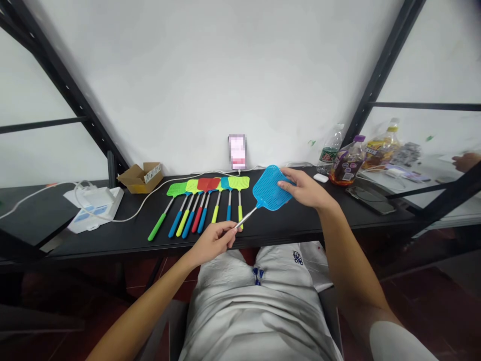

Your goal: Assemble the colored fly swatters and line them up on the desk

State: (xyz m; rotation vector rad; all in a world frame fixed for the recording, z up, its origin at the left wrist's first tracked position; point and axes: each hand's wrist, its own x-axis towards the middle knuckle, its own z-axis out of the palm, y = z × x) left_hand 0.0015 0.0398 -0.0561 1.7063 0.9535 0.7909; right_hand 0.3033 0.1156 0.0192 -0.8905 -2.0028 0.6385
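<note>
A blue fly swatter (268, 190) is held above the black table (300, 225) between both my hands. My left hand (214, 240) is closed around the handle end, with the metal shaft sticking out of it. My right hand (306, 188) pinches the right edge of the blue mesh head. To the left, a row of several fly swatters (205, 200) lies on the table, with green, red and blue heads and coloured grips.
A phone (237, 151) leans against the wall behind the row, with a white cable. A small cardboard box (141, 177) and a white device (95, 205) sit at left. Bottles (347, 163), an earbud case and a dark phone (370, 199) lie at right. Another person's hand (466, 161) shows far right.
</note>
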